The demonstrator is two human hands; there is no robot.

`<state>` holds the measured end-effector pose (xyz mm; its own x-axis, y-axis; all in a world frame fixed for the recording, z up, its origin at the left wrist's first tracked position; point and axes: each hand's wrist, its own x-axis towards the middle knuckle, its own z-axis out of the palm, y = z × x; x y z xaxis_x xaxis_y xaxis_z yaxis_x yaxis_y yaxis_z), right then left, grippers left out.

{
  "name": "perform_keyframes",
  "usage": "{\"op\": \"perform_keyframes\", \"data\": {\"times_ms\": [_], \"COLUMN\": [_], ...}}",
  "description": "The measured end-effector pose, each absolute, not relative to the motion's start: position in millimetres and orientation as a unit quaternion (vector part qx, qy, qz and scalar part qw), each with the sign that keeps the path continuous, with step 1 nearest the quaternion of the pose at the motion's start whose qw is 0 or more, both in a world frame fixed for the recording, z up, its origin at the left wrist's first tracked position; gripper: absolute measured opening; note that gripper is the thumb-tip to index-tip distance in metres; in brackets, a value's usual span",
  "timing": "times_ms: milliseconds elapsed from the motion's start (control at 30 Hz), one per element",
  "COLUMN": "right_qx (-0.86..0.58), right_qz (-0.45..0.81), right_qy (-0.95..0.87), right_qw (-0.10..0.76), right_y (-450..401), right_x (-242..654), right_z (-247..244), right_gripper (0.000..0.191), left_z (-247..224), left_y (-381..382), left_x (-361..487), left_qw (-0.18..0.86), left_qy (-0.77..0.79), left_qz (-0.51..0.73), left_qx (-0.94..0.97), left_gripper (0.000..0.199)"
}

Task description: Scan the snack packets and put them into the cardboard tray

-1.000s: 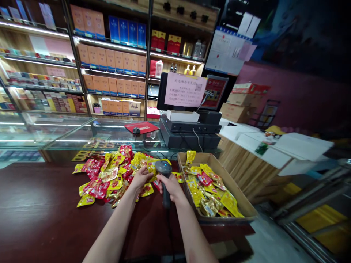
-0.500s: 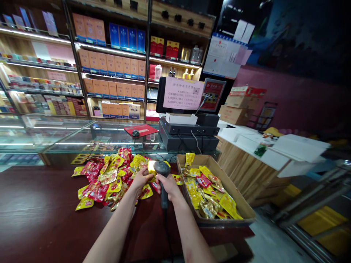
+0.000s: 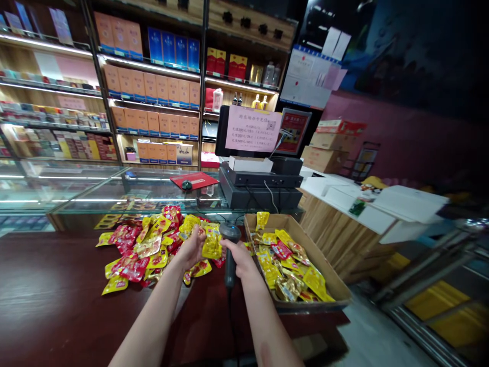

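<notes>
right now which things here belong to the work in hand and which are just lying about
Likely in use: yellow packet in left hand; scanner in right hand; packet pile; cardboard box

Apparently background: mouse; red mat; pink sign; orange boxes

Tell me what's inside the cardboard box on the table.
The cardboard box holds yellow packets, a red packet and gold packets. Whatever lies beneath the top ones is covered.

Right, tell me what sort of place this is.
Most likely a shop, seen from its checkout: the right hand holds what looks like a barcode scanner, with a glass display counter and rows of boxed goods beyond.
</notes>
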<state>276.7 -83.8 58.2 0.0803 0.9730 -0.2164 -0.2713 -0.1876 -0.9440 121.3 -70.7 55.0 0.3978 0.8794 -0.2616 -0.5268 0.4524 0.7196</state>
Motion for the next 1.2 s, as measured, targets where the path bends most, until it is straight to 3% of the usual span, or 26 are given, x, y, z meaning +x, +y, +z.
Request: {"op": "perform_keyframes", "data": {"times_ms": [133, 367, 700, 900, 1200], "right_qx": [-0.485, -0.448, -0.495, -0.483, -0.462], "right_qz": [0.610, 0.565, 0.425, 0.447, 0.567], "right_qy": [-0.295, -0.285, -0.173, -0.187, -0.269], "right_qw": [0.552, 0.631, 0.738, 0.729, 0.627], "right_y": [-87, -111, -152, -140, -102], "right_x": [290, 365, 466, 450, 331], "right_z": [70, 106, 103, 99, 82], "right_gripper": [0.030, 0.028, 0.030, 0.029, 0.025], "left_z": [86, 120, 97, 87, 85], "left_y": [-75, -65, -58, -49, -46], "left_x": [134, 222, 348, 323, 184], "left_qw": [0.813, 0.808, 0.754, 0.748, 0.666], "left_qy": [0.277, 0.254, 0.337, 0.365, 0.437], "left_qz": [0.411, 0.353, 0.286, 0.303, 0.437], "left_qx": [0.304, 0.398, 0.487, 0.464, 0.418], "left_gripper": [0.073, 0.088, 0.081, 0.086, 0.081]}}
